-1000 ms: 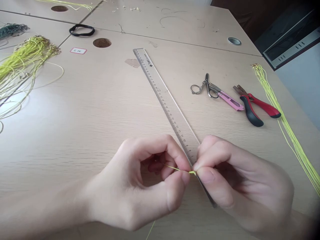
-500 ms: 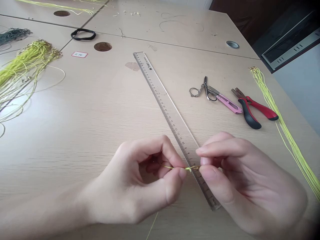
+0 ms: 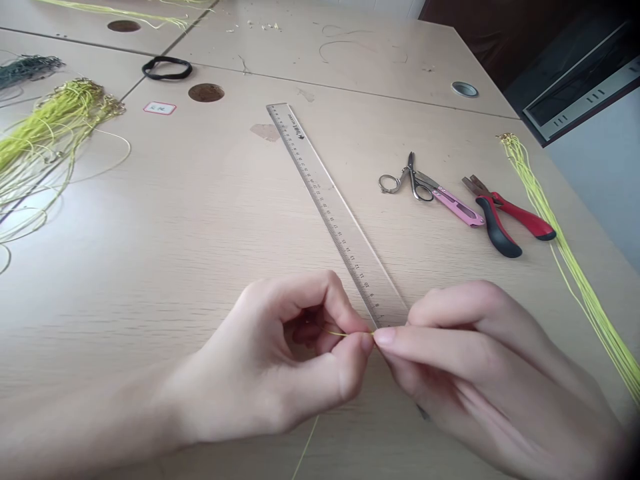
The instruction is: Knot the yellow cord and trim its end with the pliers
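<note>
Yellow cord (image 3: 347,333) beside numbered ruler (image 3: 320,193)

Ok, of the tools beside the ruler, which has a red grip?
The pliers, rightmost, one grip red, one black; the steel scissors and pink snips have none.

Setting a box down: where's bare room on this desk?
The widest bare stretch of desk lies between the big cord bundle and the ruler. A smaller patch lies between the ruler and the scissors. It's crowded by the pliers and yellow strands, and where the left hand and right hand meet.
</note>
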`<action>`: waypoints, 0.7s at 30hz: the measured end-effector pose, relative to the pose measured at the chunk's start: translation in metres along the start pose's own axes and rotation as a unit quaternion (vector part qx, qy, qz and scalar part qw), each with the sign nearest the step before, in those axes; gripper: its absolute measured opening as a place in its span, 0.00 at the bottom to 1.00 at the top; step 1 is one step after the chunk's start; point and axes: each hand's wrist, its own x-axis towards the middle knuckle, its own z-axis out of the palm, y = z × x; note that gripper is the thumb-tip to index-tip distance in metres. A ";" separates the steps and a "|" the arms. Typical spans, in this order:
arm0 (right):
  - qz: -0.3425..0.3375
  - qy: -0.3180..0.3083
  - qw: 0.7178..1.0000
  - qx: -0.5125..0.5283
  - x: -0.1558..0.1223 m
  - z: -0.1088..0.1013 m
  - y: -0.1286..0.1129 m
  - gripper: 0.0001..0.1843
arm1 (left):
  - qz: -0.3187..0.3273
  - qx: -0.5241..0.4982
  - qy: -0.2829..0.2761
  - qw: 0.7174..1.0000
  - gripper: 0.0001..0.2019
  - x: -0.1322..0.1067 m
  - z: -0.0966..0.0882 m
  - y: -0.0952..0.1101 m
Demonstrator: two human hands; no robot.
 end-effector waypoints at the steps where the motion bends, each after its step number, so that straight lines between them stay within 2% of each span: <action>1: -0.027 -0.022 0.999 -0.024 0.000 0.000 0.001 0.17 | -0.001 0.004 -0.002 1.000 0.07 0.000 0.000 0.000; 3: -0.065 -0.049 0.995 -0.065 0.000 0.001 0.003 0.14 | -0.005 0.015 -0.002 1.000 0.07 0.001 0.000 0.001; 8: -0.052 -0.021 0.996 -0.073 -0.001 0.009 0.001 0.08 | -0.026 0.023 -0.007 0.999 0.07 0.001 0.001 0.002; 11: -0.049 -0.003 0.996 -0.074 -0.001 0.010 0.000 0.08 | -0.034 0.023 -0.013 0.999 0.06 0.001 0.001 0.002; 14: -0.056 -0.035 0.997 -0.048 0.000 0.007 0.001 0.11 | -0.037 0.026 -0.001 0.999 0.07 0.002 0.000 0.002; 16: -0.038 -0.033 0.999 -0.020 0.001 0.005 0.002 0.11 | -0.033 0.023 0.012 0.999 0.08 0.002 0.000 0.001; 21: 0.070 0.048 0.995 0.051 0.003 0.015 0.001 0.07 | -0.017 0.015 0.015 1.000 0.08 0.001 -0.001 -0.001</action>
